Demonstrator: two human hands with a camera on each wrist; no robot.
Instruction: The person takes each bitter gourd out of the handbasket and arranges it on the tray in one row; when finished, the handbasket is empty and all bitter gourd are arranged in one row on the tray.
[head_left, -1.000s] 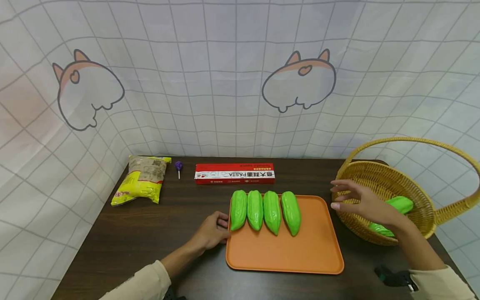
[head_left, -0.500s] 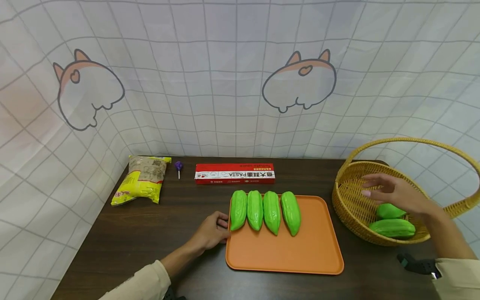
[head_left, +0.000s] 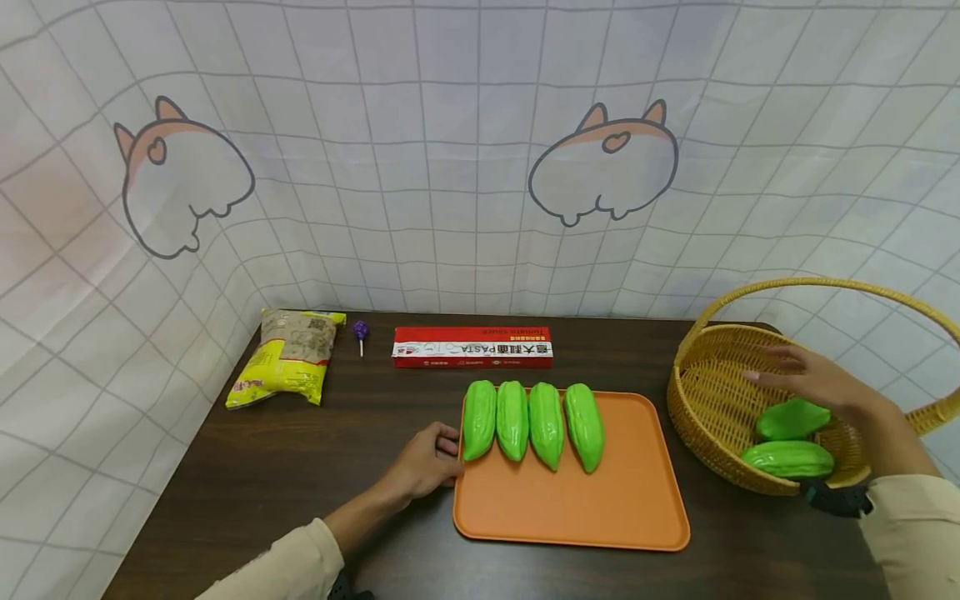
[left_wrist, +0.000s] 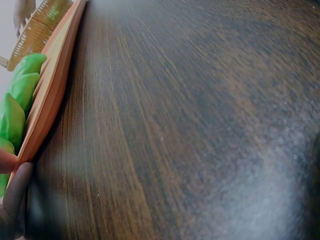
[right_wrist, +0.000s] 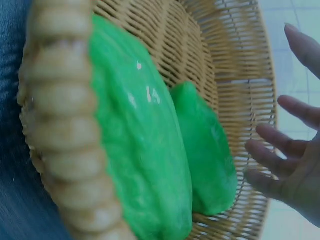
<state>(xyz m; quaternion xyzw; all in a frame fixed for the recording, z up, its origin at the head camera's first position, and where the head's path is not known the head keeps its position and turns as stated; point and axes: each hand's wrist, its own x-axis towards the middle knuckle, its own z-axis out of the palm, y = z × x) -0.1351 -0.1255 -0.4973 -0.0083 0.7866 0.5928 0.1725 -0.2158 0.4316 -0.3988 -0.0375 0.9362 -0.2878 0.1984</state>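
Green vegetables point(head_left: 787, 460), two of them, lie in the wicker basket point(head_left: 703, 429) near the right hand point(head_left: 813, 379).
The right arm point(head_left: 896, 448) stretches forward over the basket's near right edge, and its fingers point(right_wrist: 282, 141) are apart from one another, pointing to the left. The left hand point(head_left: 420, 465) pinches the left rim of the orange tray point(head_left: 570, 512) between thumb and finger; four similar vegetables point(head_left: 546, 425) lie on this tray side by side.

A tray point(head_left: 570, 510) on the worktop point(head_left: 360, 442) bears four gourds point(head_left: 512, 422) along its rear edge. Behind it lies a pasta box point(head_left: 472, 347); behind-left, a lollipop point(head_left: 361, 331), then a bag point(head_left: 288, 358); to its right, a wicker basket point(head_left: 701, 429) holding two more gourds point(head_left: 787, 459).
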